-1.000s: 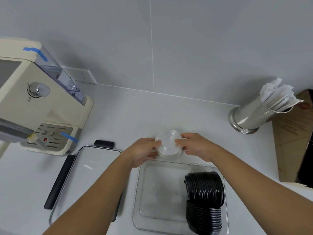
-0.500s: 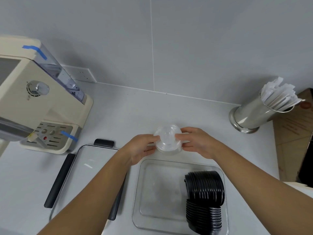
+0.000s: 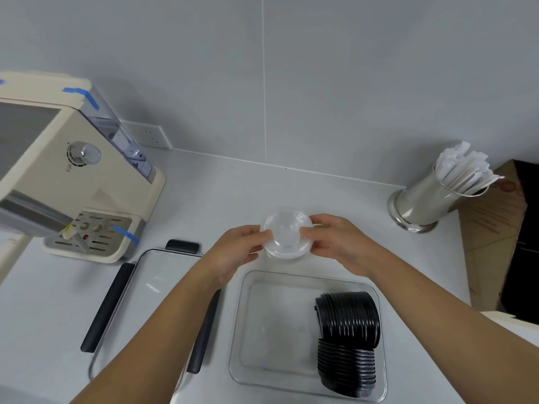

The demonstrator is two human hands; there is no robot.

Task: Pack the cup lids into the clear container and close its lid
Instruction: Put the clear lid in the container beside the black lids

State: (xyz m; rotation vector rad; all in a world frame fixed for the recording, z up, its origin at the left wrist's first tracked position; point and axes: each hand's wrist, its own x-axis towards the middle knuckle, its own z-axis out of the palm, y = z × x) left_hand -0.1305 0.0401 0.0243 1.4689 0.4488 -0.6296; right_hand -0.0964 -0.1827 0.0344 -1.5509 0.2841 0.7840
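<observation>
A stack of clear plastic cup lids (image 3: 287,233) is held just beyond the far edge of the clear container (image 3: 248,322). My left hand (image 3: 236,252) grips the stack's left side and my right hand (image 3: 341,243) grips its right side. Inside the container, along its right wall, lie rows of black cup lids (image 3: 348,336) stacked on edge. The container's left half holds nothing. Its clear lid with black clips (image 3: 137,290) lies flat on the counter to the left, partly under my left forearm.
A cream coffee machine (image 3: 73,176) stands at the far left. A steel holder with white paper packets (image 3: 428,199) stands at the far right by the wall. A brown cardboard box (image 3: 493,228) sits at the right edge of the counter.
Both hands have lifted the clear lid stack slightly and tipped its top more toward me. The view has shifted a little; the container and black lids stay put.
</observation>
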